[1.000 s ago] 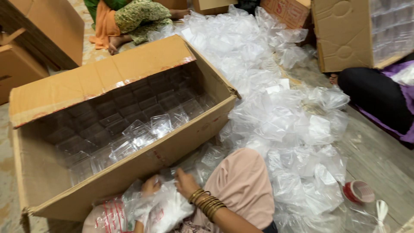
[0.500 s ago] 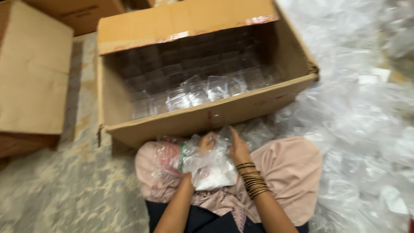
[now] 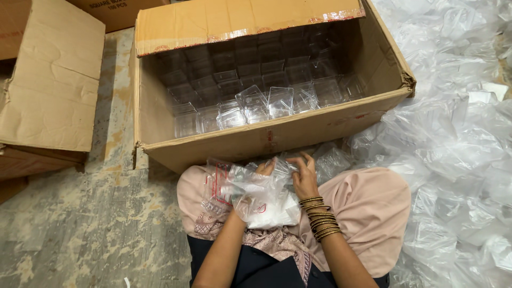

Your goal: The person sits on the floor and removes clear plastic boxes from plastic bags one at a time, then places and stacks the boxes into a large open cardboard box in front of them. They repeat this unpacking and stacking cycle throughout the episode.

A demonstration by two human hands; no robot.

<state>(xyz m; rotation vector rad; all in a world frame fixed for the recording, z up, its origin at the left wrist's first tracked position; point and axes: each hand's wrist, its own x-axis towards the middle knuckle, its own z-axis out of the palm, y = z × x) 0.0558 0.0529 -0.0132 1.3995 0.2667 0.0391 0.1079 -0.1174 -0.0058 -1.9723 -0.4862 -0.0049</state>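
Observation:
I sit on the floor with a crinkled clear plastic bag (image 3: 250, 194) on my lap. My left hand (image 3: 265, 168) is mostly hidden by the bag; only its fingertips show at the bag's top edge, gripping the plastic. My right hand (image 3: 303, 176), with several gold bangles on the wrist, rests with fingers spread on the bag's upper right part. Just beyond my knees stands a big open cardboard box (image 3: 266, 140) holding several clear plastic containers (image 3: 266, 101) stacked along its floor and far wall.
A heap of clear plastic bags and containers (image 3: 458, 138) covers the floor on the right. More cardboard boxes (image 3: 50, 90) stand at the left. Bare patchy concrete floor (image 3: 96, 224) lies at the lower left.
The view has swung left and down, so the big box now sits straight ahead. The bag stays on my lap, and both hands have shifted to its upper edge.

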